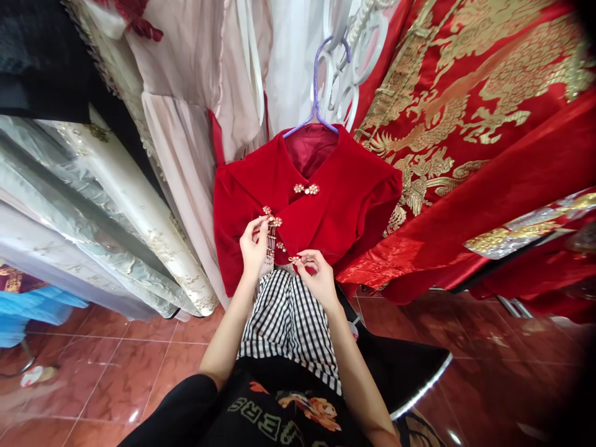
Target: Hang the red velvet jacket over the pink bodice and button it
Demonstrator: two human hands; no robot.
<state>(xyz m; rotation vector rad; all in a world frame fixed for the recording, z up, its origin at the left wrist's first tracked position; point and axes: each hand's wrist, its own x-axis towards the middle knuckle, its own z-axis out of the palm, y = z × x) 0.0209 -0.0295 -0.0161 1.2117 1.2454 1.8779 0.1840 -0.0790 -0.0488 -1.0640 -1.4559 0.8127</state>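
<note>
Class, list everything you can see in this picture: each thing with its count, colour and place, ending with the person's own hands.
velvet jacket: one, red, centre, on hanger
hanger: one, lilac, above the jacket
clasps: gold, several down the jacket front
embroidered garments: red and gold, right
pale gowns: white and blush, left
checked fabric: black and white, below the jacket
floor tiles: reddish, bottom
left hand: pinching the middle clasp
right hand: pinching the lowest clasp
</note>
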